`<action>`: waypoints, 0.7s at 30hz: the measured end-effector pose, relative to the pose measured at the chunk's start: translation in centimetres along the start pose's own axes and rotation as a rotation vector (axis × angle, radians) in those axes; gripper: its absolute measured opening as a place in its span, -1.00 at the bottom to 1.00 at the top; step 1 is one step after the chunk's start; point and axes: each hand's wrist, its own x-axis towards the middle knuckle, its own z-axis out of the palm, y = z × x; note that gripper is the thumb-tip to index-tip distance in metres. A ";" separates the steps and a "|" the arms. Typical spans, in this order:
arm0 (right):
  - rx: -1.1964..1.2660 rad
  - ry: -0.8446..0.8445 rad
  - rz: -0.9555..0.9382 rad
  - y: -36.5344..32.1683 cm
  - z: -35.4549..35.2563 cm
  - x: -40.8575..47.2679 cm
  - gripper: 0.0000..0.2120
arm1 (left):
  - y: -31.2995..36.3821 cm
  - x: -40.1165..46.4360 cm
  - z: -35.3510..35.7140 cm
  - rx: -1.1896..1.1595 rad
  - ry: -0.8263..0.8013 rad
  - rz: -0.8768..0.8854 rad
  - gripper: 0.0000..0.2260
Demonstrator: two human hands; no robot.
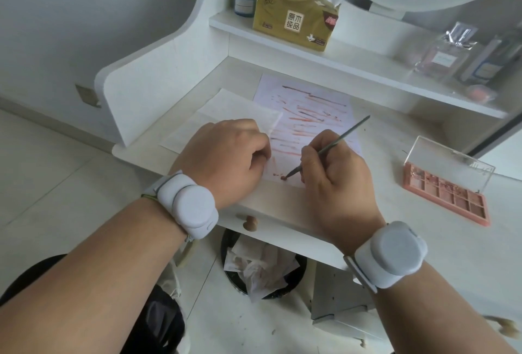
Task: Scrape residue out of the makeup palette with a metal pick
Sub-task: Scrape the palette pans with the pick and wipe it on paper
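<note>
Right hand [336,167]: pinches the metal pick [330,147]; tip down on the streaked paper [299,105], wiping off a pink blob
Left hand [226,156]: curled, knuckles pressing the paper; holds nothing visible
Makeup palette [446,192]: open on the surface [395,235], well right of both hands; long axis running near-right to far-left; right hand nearer

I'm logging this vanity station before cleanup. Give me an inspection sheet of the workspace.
Surface: white desk, a paper sheet streaked with makeup smears, a tissue beside it.
Job's things: open pink palette lies apart on the right; metal pick, tip on the paper.
Clutter: tissue pack, small bottle, perfume bottle on shelves.
Grippers: right hand grips the pick; left hand rests on the paper.
Cables: nothing seen.
Surroundings: bin of used tissues below.
</note>
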 end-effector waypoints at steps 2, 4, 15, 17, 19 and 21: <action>0.014 0.022 0.012 0.2 -0.1 0.0 -0.80 | 0.1 0.0 0.0 0.002 -0.003 -0.002 -0.86; 0.052 0.031 0.005 0.1 -0.2 -0.1 -0.81 | 0.1 0.0 0.0 0.005 -0.006 -0.004 -0.85; 0.067 0.016 0.005 0.2 -0.2 -0.1 -0.82 | 0.2 0.0 -0.1 0.005 -0.006 -0.010 -0.86; 0.088 -0.004 -0.017 -0.1 -0.2 -0.3 -0.82 | 0.2 -0.1 -0.1 0.009 -0.006 -0.015 -0.86; 0.057 -0.027 -0.025 -0.2 -0.1 -0.3 -0.82 | 0.1 -0.1 -0.1 0.006 -0.006 -0.018 -0.86; 0.034 -0.003 0.002 -0.1 0.0 -0.1 -0.82 | 0.1 -0.1 -0.2 0.002 -0.002 -0.015 -0.85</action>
